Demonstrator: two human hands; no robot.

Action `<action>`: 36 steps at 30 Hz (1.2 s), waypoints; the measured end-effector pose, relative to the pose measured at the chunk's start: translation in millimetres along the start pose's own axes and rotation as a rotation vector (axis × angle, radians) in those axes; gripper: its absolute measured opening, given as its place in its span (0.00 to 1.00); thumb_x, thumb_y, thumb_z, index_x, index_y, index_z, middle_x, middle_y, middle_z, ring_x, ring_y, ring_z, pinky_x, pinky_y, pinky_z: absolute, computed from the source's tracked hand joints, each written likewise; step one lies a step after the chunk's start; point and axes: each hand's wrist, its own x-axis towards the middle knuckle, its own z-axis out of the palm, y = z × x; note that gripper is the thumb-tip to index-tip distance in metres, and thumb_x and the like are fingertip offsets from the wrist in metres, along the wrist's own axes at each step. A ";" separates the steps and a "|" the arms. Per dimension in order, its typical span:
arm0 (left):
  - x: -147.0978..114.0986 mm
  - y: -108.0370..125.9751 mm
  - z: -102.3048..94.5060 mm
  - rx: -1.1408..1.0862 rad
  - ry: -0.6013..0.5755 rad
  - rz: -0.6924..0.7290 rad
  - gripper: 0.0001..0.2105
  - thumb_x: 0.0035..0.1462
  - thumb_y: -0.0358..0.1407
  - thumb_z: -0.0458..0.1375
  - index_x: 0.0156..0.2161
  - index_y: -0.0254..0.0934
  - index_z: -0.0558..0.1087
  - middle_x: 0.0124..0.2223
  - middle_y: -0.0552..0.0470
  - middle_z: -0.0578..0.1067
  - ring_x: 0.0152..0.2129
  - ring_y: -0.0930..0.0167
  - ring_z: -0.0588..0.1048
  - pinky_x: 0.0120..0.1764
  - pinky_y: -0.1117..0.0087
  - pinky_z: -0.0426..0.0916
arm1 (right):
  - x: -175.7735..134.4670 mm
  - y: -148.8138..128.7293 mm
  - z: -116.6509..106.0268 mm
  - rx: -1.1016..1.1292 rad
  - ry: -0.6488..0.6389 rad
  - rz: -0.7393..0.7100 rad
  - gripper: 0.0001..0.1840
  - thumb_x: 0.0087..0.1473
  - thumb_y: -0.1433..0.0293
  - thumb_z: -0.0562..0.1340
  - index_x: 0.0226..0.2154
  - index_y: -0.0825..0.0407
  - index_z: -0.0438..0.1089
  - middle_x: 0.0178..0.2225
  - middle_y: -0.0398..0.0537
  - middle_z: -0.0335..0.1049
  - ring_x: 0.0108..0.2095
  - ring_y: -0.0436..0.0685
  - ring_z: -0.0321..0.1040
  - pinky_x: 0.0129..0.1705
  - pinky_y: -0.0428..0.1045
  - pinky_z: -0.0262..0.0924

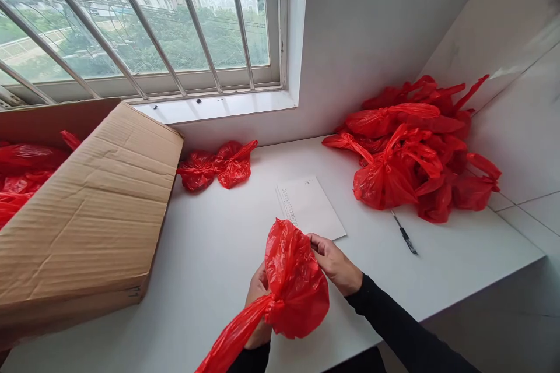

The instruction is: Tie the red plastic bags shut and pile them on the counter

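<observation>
A knotted red plastic bag (300,288) is held up over the front of the white table, its twisted tail trailing toward the lower left. My left hand (258,291) is behind the bag near the knot, closed around it, with most of its fingers hidden by the plastic. On the bag's right edge, my right hand (335,262) pinches the plastic between thumb and fingers. What the bag contains cannot be made out. Just beyond it lies a white sheet or pad of paper (317,207) with rows of small writing.
At left stands a cardboard box (100,204) with red bags inside. Two tied red bags (234,166) rest beside it near the wall. A heap of red bags (411,151) fills the back right corner, with a black pen (406,236) before it. A barred window (175,23) is behind.
</observation>
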 end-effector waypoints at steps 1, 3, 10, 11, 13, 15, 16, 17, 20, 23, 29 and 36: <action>2.9 2.3 0.5 0.026 -0.030 -0.009 0.40 0.23 0.58 0.74 0.43 0.36 0.77 0.39 0.41 0.79 0.41 0.49 0.74 0.41 0.53 0.72 | -0.7 1.1 -0.1 0.025 0.007 0.010 0.19 0.54 0.54 0.68 0.41 0.51 0.72 0.39 0.47 0.74 0.38 0.55 0.71 0.41 0.50 0.64; 8.8 5.0 -1.2 0.067 -0.056 -0.023 0.32 0.36 0.53 0.73 0.45 0.37 0.76 0.40 0.43 0.79 0.38 0.56 0.75 0.40 0.59 0.72 | -2.8 3.7 -0.1 0.080 0.049 0.030 0.18 0.58 0.55 0.65 0.45 0.49 0.70 0.40 0.46 0.74 0.37 0.54 0.70 0.42 0.50 0.65; 10.4 4.1 -1.8 0.134 0.058 0.007 0.19 0.55 0.47 0.65 0.48 0.38 0.74 0.45 0.47 0.78 0.37 0.64 0.76 0.41 0.67 0.71 | -12.0 1.3 2.3 -0.005 0.130 -0.042 0.16 0.64 0.53 0.58 0.48 0.45 0.64 0.41 0.43 0.71 0.40 0.53 0.69 0.46 0.49 0.64; 9.1 5.1 1.3 0.146 0.052 0.006 0.20 0.54 0.45 0.66 0.49 0.39 0.73 0.47 0.47 0.78 0.39 0.63 0.76 0.42 0.66 0.71 | -12.1 -0.3 2.7 -0.043 0.093 -0.058 0.19 0.62 0.54 0.61 0.51 0.45 0.63 0.45 0.45 0.72 0.43 0.55 0.69 0.49 0.51 0.64; 7.2 7.7 7.8 0.177 0.019 -0.010 0.22 0.53 0.43 0.67 0.52 0.40 0.72 0.49 0.46 0.77 0.42 0.62 0.76 0.45 0.65 0.71 | -11.1 -2.3 2.6 -0.110 0.072 -0.095 0.23 0.59 0.56 0.65 0.53 0.46 0.62 0.48 0.48 0.72 0.47 0.57 0.70 0.53 0.53 0.63; 6.7 9.4 11.8 0.205 -0.018 -0.028 0.24 0.53 0.43 0.67 0.55 0.41 0.71 0.51 0.45 0.77 0.45 0.60 0.76 0.46 0.64 0.71 | -9.5 -1.9 1.1 -0.140 0.111 -0.121 0.20 0.60 0.56 0.64 0.49 0.48 0.65 0.48 0.49 0.73 0.47 0.58 0.71 0.53 0.54 0.63; 7.0 9.5 12.3 0.207 -0.030 -0.040 0.25 0.53 0.43 0.67 0.55 0.40 0.71 0.51 0.44 0.77 0.45 0.60 0.77 0.46 0.64 0.72 | -8.8 -0.9 0.1 -0.137 0.127 -0.123 0.18 0.60 0.55 0.63 0.47 0.48 0.66 0.47 0.49 0.73 0.46 0.58 0.71 0.52 0.54 0.64; 7.6 9.1 12.0 0.194 -0.034 -0.052 0.25 0.53 0.43 0.67 0.55 0.40 0.72 0.50 0.43 0.78 0.44 0.59 0.77 0.45 0.64 0.72 | -8.3 0.5 -0.9 -0.128 0.136 -0.116 0.18 0.60 0.55 0.63 0.46 0.48 0.67 0.46 0.49 0.74 0.45 0.58 0.72 0.51 0.54 0.64; 10.2 6.1 8.2 0.054 0.021 -0.096 0.22 0.52 0.43 0.68 0.50 0.36 0.75 0.46 0.43 0.79 0.41 0.59 0.78 0.43 0.64 0.73 | -8.6 4.7 -2.1 -0.052 0.158 -0.085 0.19 0.59 0.53 0.63 0.46 0.48 0.67 0.46 0.48 0.74 0.45 0.59 0.72 0.49 0.54 0.66; 11.0 5.1 5.4 -0.078 0.075 -0.095 0.21 0.54 0.44 0.66 0.49 0.36 0.74 0.45 0.43 0.79 0.41 0.59 0.78 0.43 0.63 0.73 | -11.2 5.7 -0.8 0.047 0.142 -0.070 0.21 0.61 0.53 0.61 0.52 0.46 0.67 0.51 0.49 0.72 0.51 0.59 0.70 0.56 0.55 0.63; 7.5 10.9 3.0 -0.155 0.046 -0.071 0.31 0.50 0.37 0.69 0.60 0.39 0.68 0.51 0.43 0.77 0.46 0.58 0.76 0.46 0.63 0.73 | -14.3 7.5 -4.0 0.048 -0.004 -0.005 0.28 0.59 0.55 0.65 0.58 0.47 0.63 0.56 0.52 0.69 0.55 0.60 0.68 0.59 0.57 0.61; 6.8 -1.0 -1.0 -0.062 -0.054 -0.073 0.23 0.50 0.41 0.69 0.51 0.38 0.75 0.49 0.42 0.78 0.47 0.56 0.75 0.47 0.58 0.73 | -10.7 13.5 -15.4 0.075 0.105 -0.056 0.24 0.55 0.58 0.69 0.51 0.49 0.70 0.50 0.51 0.74 0.50 0.60 0.71 0.57 0.57 0.63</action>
